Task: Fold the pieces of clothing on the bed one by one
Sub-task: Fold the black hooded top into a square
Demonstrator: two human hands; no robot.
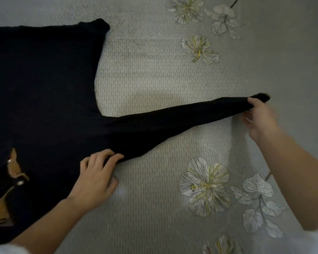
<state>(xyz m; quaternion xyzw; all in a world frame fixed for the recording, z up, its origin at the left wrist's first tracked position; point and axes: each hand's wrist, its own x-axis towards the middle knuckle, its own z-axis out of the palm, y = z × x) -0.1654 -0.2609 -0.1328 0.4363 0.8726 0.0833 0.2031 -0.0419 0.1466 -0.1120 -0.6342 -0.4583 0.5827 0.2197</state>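
Note:
A black long-sleeved garment (40, 92) lies spread flat on the left half of the bed, with a tan lining and metal snaps showing at its lower left. One sleeve (173, 120) is stretched out to the right across the cover. My right hand (261, 116) pinches the sleeve's cuff end, and the tip of the cuff sticks out past my fingers. My left hand (97, 173) grips the fabric where the sleeve meets the body, fingers curled on the black cloth.
The bed cover (154, 74) is pale grey-white with a ribbed stripe texture. Printed flowers (204, 186) and leaves run along its right side. The cover darkens toward the far right.

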